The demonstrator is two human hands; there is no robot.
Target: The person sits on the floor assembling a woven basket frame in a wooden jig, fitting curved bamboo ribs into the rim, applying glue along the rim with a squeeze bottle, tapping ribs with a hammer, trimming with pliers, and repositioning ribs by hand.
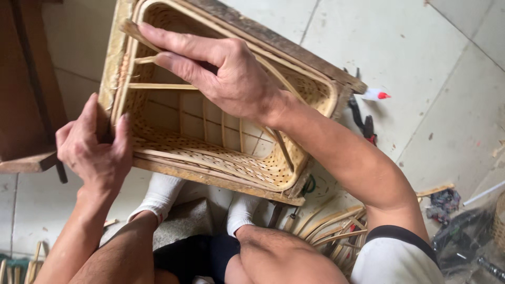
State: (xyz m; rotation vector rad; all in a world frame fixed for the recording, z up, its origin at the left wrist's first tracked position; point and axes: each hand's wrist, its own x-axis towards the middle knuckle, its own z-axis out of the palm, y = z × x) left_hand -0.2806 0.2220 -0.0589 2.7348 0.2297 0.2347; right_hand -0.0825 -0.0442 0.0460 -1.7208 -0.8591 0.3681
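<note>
A rectangular woven bamboo basket (210, 152) sits inside a rough wooden frame (294, 50), tilted toward me above my knees. My left hand (97, 150) grips the frame's near left corner, thumb on the outside and fingers over the rim. Reaching across the opening, my right hand (221, 71) presses its fingers on a flat bamboo strip (138, 32) at the far left rim. Thin bamboo crossbars (158, 86) span the basket's inside below that hand.
Pliers with dark and red handles (364, 122) and a small white bottle with a red cap (376, 95) lie on the tiled floor at right. Curved bamboo strips (329, 226) are piled by my right knee. A wooden stool (26, 105) stands at left.
</note>
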